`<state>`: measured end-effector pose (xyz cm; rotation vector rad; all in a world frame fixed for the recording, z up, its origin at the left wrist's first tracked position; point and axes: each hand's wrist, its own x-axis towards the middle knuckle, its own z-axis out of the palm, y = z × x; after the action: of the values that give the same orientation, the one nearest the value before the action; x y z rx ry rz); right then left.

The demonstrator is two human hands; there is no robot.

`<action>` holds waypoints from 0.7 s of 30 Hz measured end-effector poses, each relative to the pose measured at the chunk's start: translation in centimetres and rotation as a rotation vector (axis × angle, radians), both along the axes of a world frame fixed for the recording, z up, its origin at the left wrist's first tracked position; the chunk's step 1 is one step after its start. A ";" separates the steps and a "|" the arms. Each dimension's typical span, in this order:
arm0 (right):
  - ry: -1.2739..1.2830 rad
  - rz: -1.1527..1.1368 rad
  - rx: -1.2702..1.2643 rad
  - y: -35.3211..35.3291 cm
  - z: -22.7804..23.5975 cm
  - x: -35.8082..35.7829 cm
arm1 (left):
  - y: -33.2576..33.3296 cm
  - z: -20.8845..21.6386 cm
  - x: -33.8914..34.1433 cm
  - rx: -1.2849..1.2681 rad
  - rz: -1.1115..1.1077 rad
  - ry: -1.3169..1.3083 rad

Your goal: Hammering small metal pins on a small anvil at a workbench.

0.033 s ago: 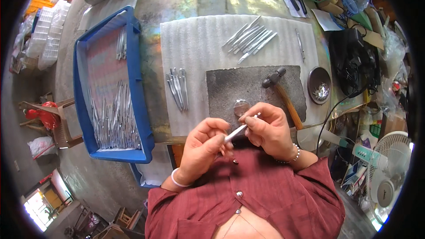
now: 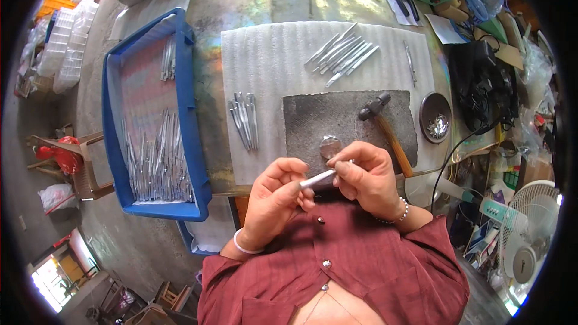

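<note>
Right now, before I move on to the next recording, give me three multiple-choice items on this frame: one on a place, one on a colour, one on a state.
1. Where does the hammer lie?
A. in the tray
B. on the dark grey pad
C. on the floor

2. What colour is the tray of metal pieces?
A. blue
B. yellow
C. white

3. How is the small silvery rod held?
A. lying loose on the foam sheet
B. in the left hand alone
C. between both hands

Answers: 1 B, its head rests on the dark grey pad. 2 A, its rim is blue. 3 C, the left hand and the right hand each pinch one end.
</note>
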<state>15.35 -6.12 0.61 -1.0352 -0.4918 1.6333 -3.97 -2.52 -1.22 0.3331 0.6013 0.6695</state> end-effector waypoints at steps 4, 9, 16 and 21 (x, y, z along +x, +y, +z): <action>-0.120 0.144 0.067 -0.6 0.1 -1.0 | -0.2 0.0 0.0 0.086 0.164 -0.120; -0.532 0.335 0.317 -0.3 0.4 -0.5 | 1.9 1.5 -0.9 0.451 0.312 0.303; -0.807 0.043 0.280 -1.5 0.8 2.7 | 8.3 -1.3 -1.4 0.892 0.215 1.118; -0.963 -0.070 0.214 -1.9 0.9 4.5 | 9.9 -4.5 0.2 1.247 0.057 1.554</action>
<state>19.83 -8.06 1.55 -1.6140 -1.2092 0.9011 -3.79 7.34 -5.73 2.1150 1.5993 0.6798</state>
